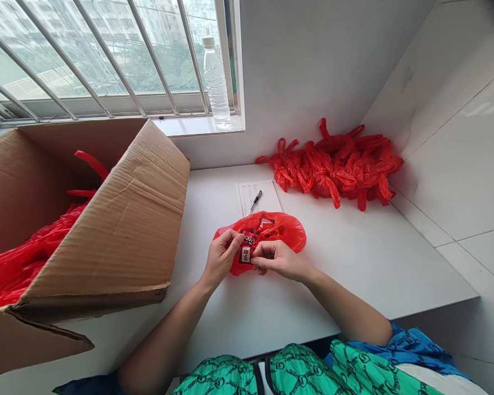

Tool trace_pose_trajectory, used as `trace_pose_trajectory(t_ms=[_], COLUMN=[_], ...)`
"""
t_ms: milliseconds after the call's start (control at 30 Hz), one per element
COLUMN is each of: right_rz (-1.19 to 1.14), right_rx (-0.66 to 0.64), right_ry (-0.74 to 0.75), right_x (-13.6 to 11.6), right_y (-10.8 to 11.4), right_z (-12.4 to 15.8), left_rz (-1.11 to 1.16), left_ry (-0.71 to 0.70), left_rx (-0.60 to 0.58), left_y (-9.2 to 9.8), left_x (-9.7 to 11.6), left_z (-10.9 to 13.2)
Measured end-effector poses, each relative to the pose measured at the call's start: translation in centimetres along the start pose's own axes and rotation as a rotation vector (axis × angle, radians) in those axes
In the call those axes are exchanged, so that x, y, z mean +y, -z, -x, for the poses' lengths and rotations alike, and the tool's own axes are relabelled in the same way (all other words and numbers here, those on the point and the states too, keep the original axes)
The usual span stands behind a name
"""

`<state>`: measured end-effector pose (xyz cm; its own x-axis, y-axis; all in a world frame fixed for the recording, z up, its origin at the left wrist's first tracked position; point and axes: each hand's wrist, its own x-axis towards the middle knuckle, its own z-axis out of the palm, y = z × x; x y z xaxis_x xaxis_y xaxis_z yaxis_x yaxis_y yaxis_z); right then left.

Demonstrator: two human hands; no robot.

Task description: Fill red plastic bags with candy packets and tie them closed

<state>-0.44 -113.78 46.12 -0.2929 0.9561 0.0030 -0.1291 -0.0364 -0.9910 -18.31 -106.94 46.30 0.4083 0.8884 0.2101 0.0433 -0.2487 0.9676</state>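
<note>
A red plastic bag (pixel 282 233) lies on the white counter (pixel 354 247) in front of me, loosely spread out and crumpled. Over its near edge, my left hand (pixel 222 257) and my right hand (pixel 278 260) meet, their fingertips pinching a small red packet (pixel 246 247) with a white label. The fingers cover part of the packet. Other contents show inside the bag, but I cannot tell what they are.
A lined paper sheet (pixel 259 197) with a black pen (pixel 255 201) lies behind the bag. A heap of red plastic bags (pixel 333 167) sits at the wall. A large open cardboard box (pixel 86 219) with red plastic inside stands at left. A water bottle (pixel 216 82) stands on the barred window's sill.
</note>
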Motion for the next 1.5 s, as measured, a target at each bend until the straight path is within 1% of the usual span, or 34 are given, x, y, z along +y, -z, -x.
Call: trace_pose_trajectory(t_ms=[33, 100, 167, 200, 267, 367, 533, 800, 933, 1100, 1267, 1400, 1500], right_rz=[-0.016, -0.077, -0.163, -0.192, -0.183, -0.074, -0.047, -0.052, -0.085, -0.208, -0.344, -0.386, -0.393], right_rx=[0.022, 0.111, 0.201, 0.224, 0.216, 0.175, 0.224, 0.215, 0.211, 0.177, 0.157, 0.153, 0.140], right_ry=[0.005, 0.021, 0.026, 0.022, 0.016, 0.035, 0.082, 0.099, 0.081, -0.023, -0.081, -0.093, -0.090], right_x=[0.1, 0.4, 0.7, 0.7, 0.5, 0.0, -0.5, -0.3, -0.4, 0.0, 0.3, 0.4, 0.4], right_y=[-0.2, -0.4, -0.4, -0.3, -0.1, 0.2, 0.5, 0.6, 0.6, 0.6, 0.5, 0.4, 0.4], right_z=[-0.1, -0.3, -0.4, -0.5, -0.5, -0.2, -0.1, -0.1, 0.0, -0.2, -0.4, -0.4, -0.4], left_rz=[0.007, 0.026, 0.006, -0.021, -0.077, -0.080, -0.011, 0.069, 0.111, 0.208, 0.351, 0.449, 0.476], left_ry=[0.001, 0.002, -0.010, -0.020, -0.045, -0.053, 0.011, 0.026, 0.035, 0.157, 0.266, 0.290, 0.292], left_rx=[-0.006, -0.039, -0.097, -0.126, -0.153, -0.177, -0.298, -0.292, -0.280, -0.282, -0.287, -0.297, -0.310], left_y=[0.1, 0.1, 0.1, 0.1, 0.0, 0.2, 0.6, 0.7, 0.7, 0.7, 0.6, 0.5, 0.6], left_x=[-0.1, -0.1, -0.1, -0.1, 0.0, 0.3, 0.4, 0.5, 0.3, 0.3, 0.5, 0.5, 0.4], left_z=[0.0, 0.1, 0.2, 0.3, 0.4, 0.5, 0.5, 0.6, 0.6, 0.5, 0.3, 0.2, 0.1])
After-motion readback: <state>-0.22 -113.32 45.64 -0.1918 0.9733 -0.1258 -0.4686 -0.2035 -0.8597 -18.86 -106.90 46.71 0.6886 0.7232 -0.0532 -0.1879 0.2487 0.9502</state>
